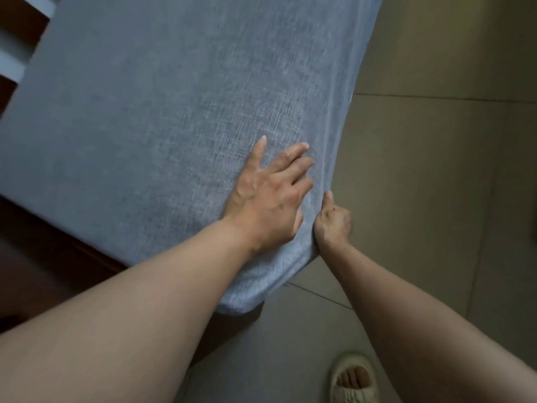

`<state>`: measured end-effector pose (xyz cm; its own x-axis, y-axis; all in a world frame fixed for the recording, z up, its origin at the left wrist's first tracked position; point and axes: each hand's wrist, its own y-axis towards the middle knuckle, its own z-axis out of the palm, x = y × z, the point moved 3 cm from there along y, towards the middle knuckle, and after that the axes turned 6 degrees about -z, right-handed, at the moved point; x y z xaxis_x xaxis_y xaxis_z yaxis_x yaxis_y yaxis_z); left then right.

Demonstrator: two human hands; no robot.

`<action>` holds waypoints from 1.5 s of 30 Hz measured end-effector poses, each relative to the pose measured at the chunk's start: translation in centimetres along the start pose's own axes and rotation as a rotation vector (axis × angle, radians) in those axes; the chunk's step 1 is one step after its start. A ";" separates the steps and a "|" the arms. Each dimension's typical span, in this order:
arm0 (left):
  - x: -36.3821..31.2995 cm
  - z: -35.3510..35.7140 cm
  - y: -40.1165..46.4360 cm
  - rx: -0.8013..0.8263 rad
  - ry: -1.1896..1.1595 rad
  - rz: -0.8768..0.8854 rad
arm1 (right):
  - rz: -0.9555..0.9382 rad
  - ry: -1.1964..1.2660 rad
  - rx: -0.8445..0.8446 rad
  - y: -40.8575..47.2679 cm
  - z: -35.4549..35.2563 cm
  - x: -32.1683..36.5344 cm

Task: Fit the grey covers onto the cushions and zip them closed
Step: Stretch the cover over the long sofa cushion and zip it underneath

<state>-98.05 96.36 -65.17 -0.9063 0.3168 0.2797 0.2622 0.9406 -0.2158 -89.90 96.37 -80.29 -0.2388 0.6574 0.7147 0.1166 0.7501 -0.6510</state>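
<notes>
A large cushion in a grey woven cover fills the upper left and middle of the view, lying on a dark wooden frame. My left hand lies flat on top of the cover near its right edge, fingers spread and straight. My right hand grips the cover's right side edge, thumb on the fabric and fingers curled round the edge. The zip is hidden from view.
Dark wooden furniture runs under the cushion at the left and bottom. Beige floor tiles spread to the right. A foot in a pale slipper stands on the floor at the bottom right.
</notes>
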 end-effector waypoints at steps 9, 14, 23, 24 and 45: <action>-4.2 1.3 -3.3 0.107 0.222 -0.140 | -0.020 0.418 0.283 -1.9 -2.4 -2.2; -6.6 3.4 -6.2 0.171 0.327 -0.179 | 0.054 0.313 0.710 -3.4 -2.8 -4.8; -7.1 6.4 -6.4 -0.294 0.338 -0.241 | -0.260 0.167 0.968 -1.8 -0.1 -5.5; -7.1 6.8 -6.4 -0.302 0.358 -0.239 | -0.303 0.180 0.980 -1.6 0.1 -5.6; -12.3 15.9 -14.7 -0.491 -0.018 -0.477 | -0.375 0.175 1.012 -1.3 -0.3 -5.4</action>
<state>-96.00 76.73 -80.33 -0.9643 -0.1437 0.2226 -0.0507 0.9247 0.3773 -88.42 91.84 -83.21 0.0564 0.4608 0.8857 -0.8006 0.5509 -0.2356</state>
